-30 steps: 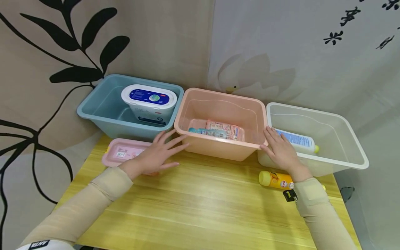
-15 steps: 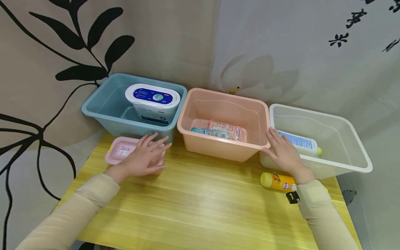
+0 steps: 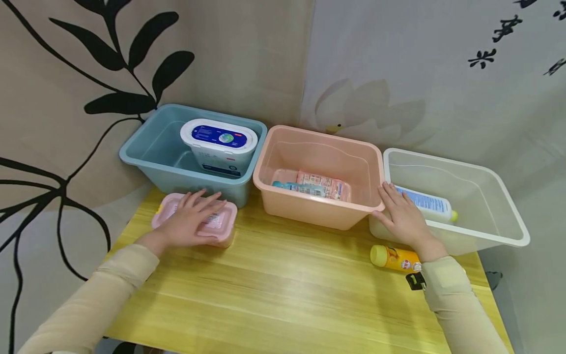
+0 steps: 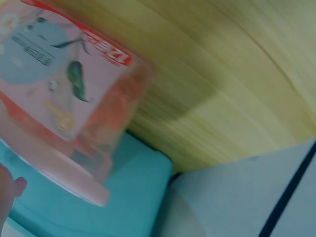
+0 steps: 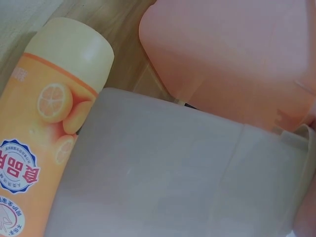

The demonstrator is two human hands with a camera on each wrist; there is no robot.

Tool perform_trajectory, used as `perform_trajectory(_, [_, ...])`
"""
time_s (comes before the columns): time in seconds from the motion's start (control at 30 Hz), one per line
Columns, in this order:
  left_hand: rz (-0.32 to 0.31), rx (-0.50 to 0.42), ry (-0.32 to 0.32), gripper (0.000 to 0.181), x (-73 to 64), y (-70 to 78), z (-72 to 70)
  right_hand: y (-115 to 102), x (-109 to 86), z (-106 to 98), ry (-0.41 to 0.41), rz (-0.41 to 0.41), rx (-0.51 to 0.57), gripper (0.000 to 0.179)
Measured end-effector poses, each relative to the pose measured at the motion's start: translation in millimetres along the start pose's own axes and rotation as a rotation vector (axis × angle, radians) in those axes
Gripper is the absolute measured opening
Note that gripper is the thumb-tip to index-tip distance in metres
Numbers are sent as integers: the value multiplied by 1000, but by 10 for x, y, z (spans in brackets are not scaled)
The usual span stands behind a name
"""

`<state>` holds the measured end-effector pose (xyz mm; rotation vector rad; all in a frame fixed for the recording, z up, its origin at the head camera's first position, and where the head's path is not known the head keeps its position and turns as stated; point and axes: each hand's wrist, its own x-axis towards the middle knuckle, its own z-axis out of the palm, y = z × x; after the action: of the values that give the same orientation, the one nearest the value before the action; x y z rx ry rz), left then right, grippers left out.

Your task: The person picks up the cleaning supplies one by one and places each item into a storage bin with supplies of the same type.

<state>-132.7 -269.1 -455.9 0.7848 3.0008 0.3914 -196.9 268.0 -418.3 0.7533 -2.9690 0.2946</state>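
My left hand [image 3: 187,223] lies over a pink-lidded container [image 3: 227,216], its fingers spread across the lid. The left wrist view shows the container's printed, see-through side [image 4: 74,74] with orange-red contents; one fingertip [image 4: 19,186] shows by the lid edge. Whether the palm touches the lid is hidden. Out to the right, my right hand [image 3: 404,219] rests with extended fingers where the rims of the pink bin [image 3: 305,209] and the white bin [image 3: 477,233] meet. An orange bottle with a cream cap [image 3: 395,258] lies on the table below that hand, partly hidden by the wrist.
A blue bin [image 3: 152,164] at the back left holds a white tub [image 3: 221,147] with a blue label. Inside the pink bin lie a pink packet [image 3: 325,184] and a light-blue item [image 3: 305,189]. A white bottle [image 3: 426,204] lies in the white bin. The wooden table [image 3: 283,290] spans the front.
My left hand has moved left from the front of the pink bin onto the pink-lidded container. The right hand stays at the bin rims. The head view has shifted slightly.
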Motion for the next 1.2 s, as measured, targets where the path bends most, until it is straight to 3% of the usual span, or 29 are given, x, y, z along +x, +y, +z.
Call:
perform_trajectory(0.23, [-56, 28, -140, 98, -36, -170, 16, 3, -6, 8, -5, 13, -3, 71])
perform_trajectory(0.37, [-39, 63, -176, 100, -36, -234, 24, 4, 0, 0, -3, 16, -8, 71])
perform_trajectory(0.63, [32, 122, -201, 95, 21, -307, -29, 16, 11, 28, 17, 20, -11, 71])
perform_trajectory(0.87, [106, 141, -218, 93, -14, -367, -98, -6, 12, 31, 16, 26, -19, 73])
perform_trajectory(1.03, [163, 166, -181, 93, -56, -410, -79, -42, 2, 45, 21, 21, -28, 73])
perform_trajectory(1.2, [173, 177, -155, 93, -53, -417, -60, -44, -4, 37, 27, 26, -40, 74])
